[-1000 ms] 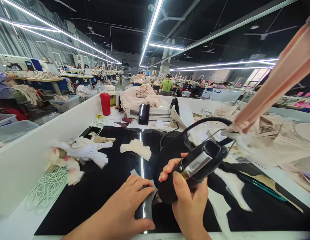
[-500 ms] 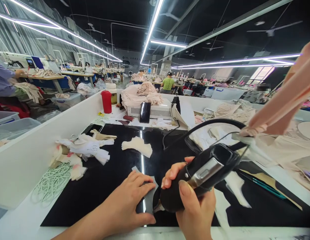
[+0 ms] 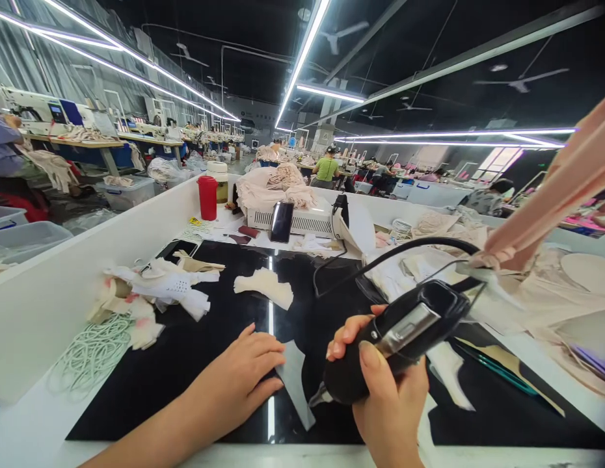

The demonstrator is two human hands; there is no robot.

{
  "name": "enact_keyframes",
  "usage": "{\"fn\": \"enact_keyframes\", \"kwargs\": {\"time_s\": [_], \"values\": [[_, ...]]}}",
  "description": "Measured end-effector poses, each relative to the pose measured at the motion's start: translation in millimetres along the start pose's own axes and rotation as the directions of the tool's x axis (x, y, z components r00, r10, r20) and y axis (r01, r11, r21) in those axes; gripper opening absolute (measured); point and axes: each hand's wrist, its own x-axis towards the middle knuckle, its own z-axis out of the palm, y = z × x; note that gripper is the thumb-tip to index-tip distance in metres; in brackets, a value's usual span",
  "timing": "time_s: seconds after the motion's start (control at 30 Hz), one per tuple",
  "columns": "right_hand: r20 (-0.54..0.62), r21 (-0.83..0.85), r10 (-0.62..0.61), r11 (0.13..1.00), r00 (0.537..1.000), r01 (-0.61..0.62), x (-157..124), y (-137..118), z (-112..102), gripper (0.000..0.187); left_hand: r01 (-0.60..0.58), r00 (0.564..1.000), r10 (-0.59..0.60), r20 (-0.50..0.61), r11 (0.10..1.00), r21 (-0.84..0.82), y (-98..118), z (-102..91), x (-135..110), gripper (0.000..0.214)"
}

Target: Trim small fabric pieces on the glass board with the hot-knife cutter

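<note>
In the head view, the left hand lies palm down over the black board, loose, gripping nothing, its fingers reaching the left edge of a grey piece. The fingertips hide a bit of that edge, so I can't say how firmly they press. The piece lies on the board between the two hands, most of it in plain sight.

The right hand is clenched around a black tool, thumb along the near side; the far fingers show only in part, the rest lost behind the body. Its metal tip points down beside the piece's lower right edge, and I can't make out whether the two touch. Both forearms are cut off by the bottom of the view.

A black cable arcs away from the tool's upper end, and a pink cloth band runs up out of sight at the right. Under the right hand a pale scrap is half covered. Teal tweezers, or something like them, lie further right, too thin to be sure of. Beyond, a person in a green top has their back turned; at the left edge another, in lilac, is cropped.
</note>
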Motion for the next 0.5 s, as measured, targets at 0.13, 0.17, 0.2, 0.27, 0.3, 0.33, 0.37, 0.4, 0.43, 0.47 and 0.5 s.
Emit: {"fn": "enact_keyframes", "kwargs": {"time_s": [0.13,0.17,0.2,0.27,0.3,0.33,0.37,0.4,0.43,0.47,0.5], "values": [[-0.096,-0.089,-0.023,0.996,0.995,0.015,17,0,-11,0.03,-0.064,0.998,0.064,-0.021,0.998,0.013,-1,-0.8,0,0.015],[-0.123,-0.111,-0.037,0.994,0.992,0.023,22,0,-13,0.031,-0.074,0.997,0.073,-0.021,0.997,-0.008,0,-0.4,-1,0.014],[-0.15,-0.128,-0.048,0.991,0.988,0.029,26,0,-13,0.031,-0.08,0.997,0.08,-0.017,0.996,-0.036,1,0.3,-2,0.013],[-0.209,-0.138,-0.061,0.99,0.976,0.032,31,-1,-11,0.031,-0.092,0.996,0.092,-0.009,0.992,-0.09,4,1.8,-3,0.013],[-0.227,-0.127,-0.059,0.991,0.972,0.031,32,-2,-9,0.032,-0.1,0.995,0.1,-0.007,0.989,-0.106,5,2.4,-4,0.013],[-0.231,-0.107,-0.052,0.994,0.972,0.027,32,-3,-6,0.033,-0.107,0.994,0.107,-0.009,0.988,-0.113,5,2.7,-4,0.015],[-0.219,-0.083,-0.04,0.996,0.975,0.022,30,-5,-2,0.033,-0.112,0.994,0.112,-0.013,0.987,-0.113,5,2.6,-4,0.017],[-0.195,-0.059,-0.026,0.998,0.98,0.015,27,-5,1,0.033,-0.114,0.993,0.113,-0.018,0.988,-0.107,5,2.1,-3,0.018],[-0.165,-0.038,-0.014,0.999,0.986,0.008,23,-6,5,0.033,-0.11,0.994,0.108,-0.02,0.989,-0.101,5,1.3,-2,0.018],[-0.13,-0.02,-0.003,1.0,0.992,0.0,19,-6,8,0.033,-0.102,0.995,0.101,-0.014,0.99,-0.098,4,0.4,-1,0.018],[-0.096,-0.004,0.002,1.0,0.995,-0.002,15,-5,11,0.033,-0.093,0.996,0.093,-0.006,0.991,-0.097,4,-0.5,0,0.018]]}}
